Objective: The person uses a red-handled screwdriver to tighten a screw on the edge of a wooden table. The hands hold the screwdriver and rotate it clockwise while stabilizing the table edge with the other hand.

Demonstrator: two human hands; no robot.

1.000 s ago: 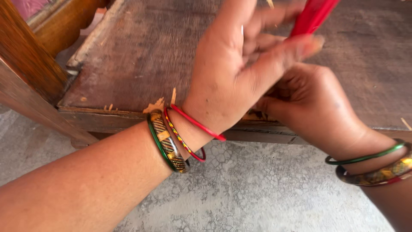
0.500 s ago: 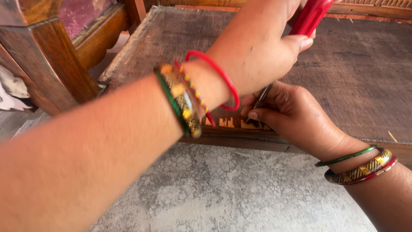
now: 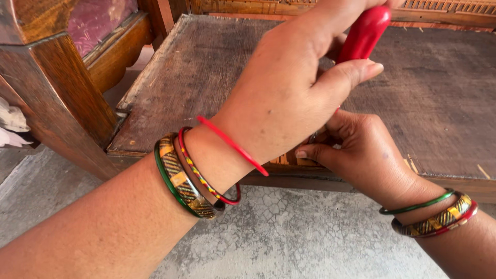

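The red tool handle [image 3: 363, 35] stands upright near the top of the view, held in the left hand [image 3: 289, 93] — the fingers are curled around it and the thumb is pressed alongside its lower part, so the grip is closed. Only the glossy rounded handle shows; whatever shaft it has is hidden behind the hands. Below it, the right hand [image 3: 361, 152] is bunched at the near edge of the worn wooden board [image 3: 206, 77], fingertips pinched together on something small and metallic that is too hidden to name. That hand sits right on the board's front lip, where the wood is chipped and splintered.

The board's left edge runs diagonally up toward a carved wooden frame [image 3: 57, 88], which crowds the left side — little room there. To the right and behind the hands the board's surface stretches away flat, with a carved rail [image 3: 449, 13] along the far edge. In front of the lip, the cracked grey floor [image 3: 289, 232] lies lower and open. Both forearms cross over this floor, the left wrist wearing a stack of bangles [image 3: 186, 175], the right wrist carrying its own set [image 3: 434, 214].
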